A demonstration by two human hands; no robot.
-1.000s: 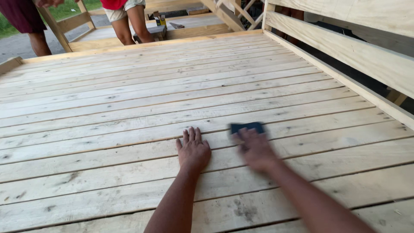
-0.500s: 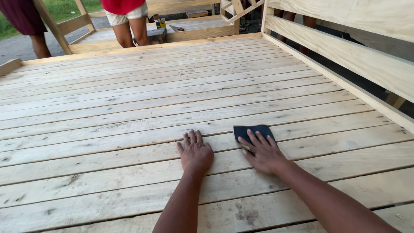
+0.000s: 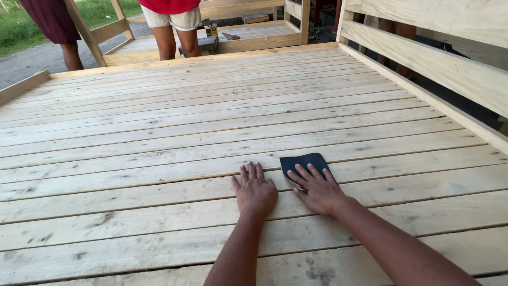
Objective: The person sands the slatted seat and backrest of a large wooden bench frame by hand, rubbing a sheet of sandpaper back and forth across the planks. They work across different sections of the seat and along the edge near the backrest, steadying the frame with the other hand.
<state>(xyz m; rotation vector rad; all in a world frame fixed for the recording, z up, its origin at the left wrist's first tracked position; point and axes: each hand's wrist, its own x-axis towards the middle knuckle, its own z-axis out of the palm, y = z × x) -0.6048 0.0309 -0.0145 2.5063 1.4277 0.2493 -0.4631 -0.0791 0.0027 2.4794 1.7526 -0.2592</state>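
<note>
Two hands pressing flat on the plank deck (image 3: pixel 159 132), near its front edge: left hand (image 3: pixel 255 190) with fingers close together on bare wood, right hand (image 3: pixel 317 186) with fingers spread over a dark sanding sheet (image 3: pixel 302 161), hiding its near half. Standing beyond the far edge, two people (image 3: pixel 172 21), cut off above the legs.

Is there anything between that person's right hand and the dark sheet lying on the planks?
No, nothing visible. The right hand lies directly on the dark sheet, fingers spread over its near part. The left hand rests flat on the wooden deck beside it, apart from the sheet.
</note>
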